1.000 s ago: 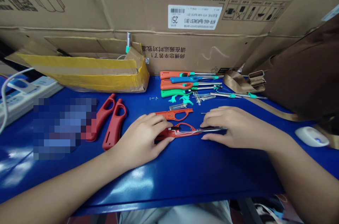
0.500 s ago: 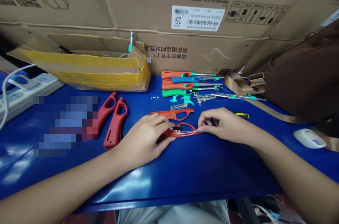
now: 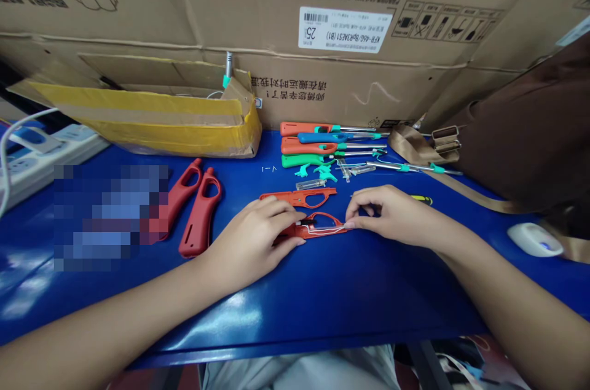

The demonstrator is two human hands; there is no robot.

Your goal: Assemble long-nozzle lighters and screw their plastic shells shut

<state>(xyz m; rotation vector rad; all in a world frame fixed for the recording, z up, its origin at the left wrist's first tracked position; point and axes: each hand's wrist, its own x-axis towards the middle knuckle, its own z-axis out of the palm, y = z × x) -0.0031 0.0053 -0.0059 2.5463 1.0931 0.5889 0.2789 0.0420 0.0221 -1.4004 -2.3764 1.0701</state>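
My left hand point(image 3: 258, 229) is closed around the rear of an orange lighter casing half point(image 3: 338, 230), open side up on the blue table. A black part sits inside by my fingertips. Along the casing runs a thin white wire point(image 3: 322, 231), and my right hand point(image 3: 382, 213) pinches its end at the casing's narrow tip. Just behind lies a second orange casing half point(image 3: 295, 196), touched by neither hand. Clear plastic fuel tanks point(image 3: 310, 185) and small turquoise triggers point(image 3: 325, 172) are scattered farther back.
Several assembled long-nosed lighters point(image 3: 306, 129) lie at the back, near a loose metal lighter tube point(image 3: 391, 166). Two red casings point(image 3: 198, 218) rest on the left. A taped cardboard box point(image 3: 184, 126), power strip point(image 3: 59, 150), yellow-black tool point(image 3: 421, 199), white device point(image 3: 534, 239) and brown bag point(image 3: 530, 113) surround the area.
My right hand has shifted very slightly at the casing's tip, still pinching the wire. My left hand keeps its hold, and the view has tilted a little.
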